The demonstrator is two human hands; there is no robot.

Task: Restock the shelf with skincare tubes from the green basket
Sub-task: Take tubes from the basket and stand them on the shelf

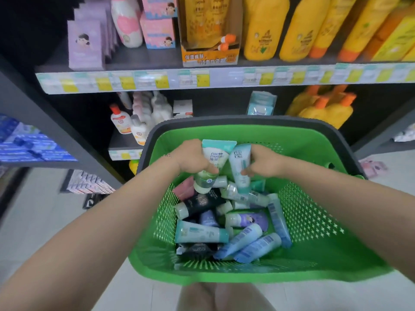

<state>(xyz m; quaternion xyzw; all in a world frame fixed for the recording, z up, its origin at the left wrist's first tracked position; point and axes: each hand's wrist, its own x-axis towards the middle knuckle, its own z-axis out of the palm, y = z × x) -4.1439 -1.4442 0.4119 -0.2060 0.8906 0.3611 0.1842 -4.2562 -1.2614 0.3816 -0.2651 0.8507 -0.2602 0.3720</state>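
A green basket [318, 223] with a dark rim sits low in front of the shelf, holding several skincare tubes [226, 223] in teal, blue, black, purple and pink. My left hand [190, 160] grips a white-and-green tube [213, 162] marked "Pure Fountain", raised cap-down above the pile. My right hand [262, 162] grips a pale teal tube [241, 167], also raised cap-down, beside the first. Both tubes are upright and nearly touching.
The shelf [224, 77] ahead carries yellow bottles [265, 30], lilac boxes [86, 46] and pink boxes with price labels along its edge. A lower shelf holds white bottles [139, 122] and yellow bottles. Blue packs [29, 142] lie at left. The floor is pale tile.
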